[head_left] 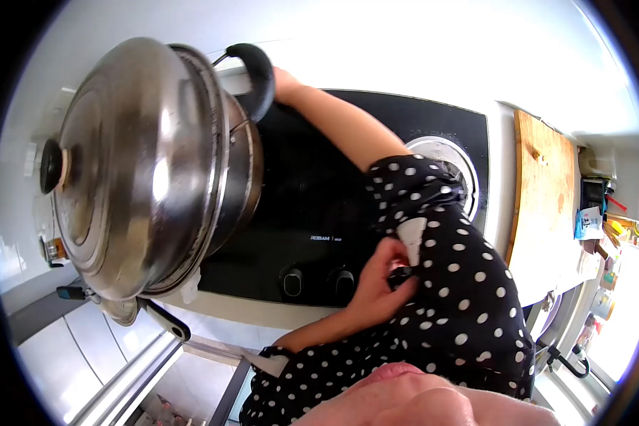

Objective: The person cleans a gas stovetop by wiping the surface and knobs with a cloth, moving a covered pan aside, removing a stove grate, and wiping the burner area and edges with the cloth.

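A large lidded steel steamer pot point(153, 170) stands on the left of the black glass hob point(312, 192). My right arm stretches across the hob to the pot's far side. There my right hand point(285, 84) meets the black loop handle point(260, 82). Its fingers are hidden behind the handle, so I cannot tell whether they grip it. Nearer me, my left hand point(385, 280) is closed in a pinch on my black polka-dot sleeve point(433, 266), beside its white cuff point(412, 238). Two control knobs point(343, 281) sit left of that hand.
A second burner point(444, 160) is partly covered by my sleeve. Right of the hob lies a wooden cutting board point(542, 192), with packets and utensils beyond. A black pan-style handle point(165, 319) juts out below the pot. An open drawer point(184, 383) is at lower left.
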Demonstrator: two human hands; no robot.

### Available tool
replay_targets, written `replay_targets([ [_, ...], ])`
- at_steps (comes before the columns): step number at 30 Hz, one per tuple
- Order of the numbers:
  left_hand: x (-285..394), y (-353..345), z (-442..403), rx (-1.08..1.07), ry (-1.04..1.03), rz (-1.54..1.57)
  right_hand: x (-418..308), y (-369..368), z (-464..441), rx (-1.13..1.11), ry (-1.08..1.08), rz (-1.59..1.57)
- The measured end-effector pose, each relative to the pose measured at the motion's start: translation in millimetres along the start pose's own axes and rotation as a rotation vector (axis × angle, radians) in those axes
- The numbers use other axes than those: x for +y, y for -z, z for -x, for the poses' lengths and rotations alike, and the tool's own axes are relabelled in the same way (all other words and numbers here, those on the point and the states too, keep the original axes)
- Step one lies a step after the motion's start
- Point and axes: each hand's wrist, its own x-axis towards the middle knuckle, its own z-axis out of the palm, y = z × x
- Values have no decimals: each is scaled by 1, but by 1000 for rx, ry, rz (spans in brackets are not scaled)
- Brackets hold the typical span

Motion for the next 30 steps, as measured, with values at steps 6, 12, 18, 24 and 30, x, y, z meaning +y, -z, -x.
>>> replay_targets([
  [6,7,-22,-14,-124,96,-23,52,56,10,-239,430,479],
  [12,1,-71,-28,-359,82,-135,123,161,102,-284,372,523],
  [18,-8,-96,-35,-507,116,-108,165,260,205,-263,116,447],
  [24,-9,-97,-26,-570,77,-84,188,284,262,-86,-91,358],
  [30,-6,-86,-19,-521,86,-125,142,182,171,-155,94,114],
])
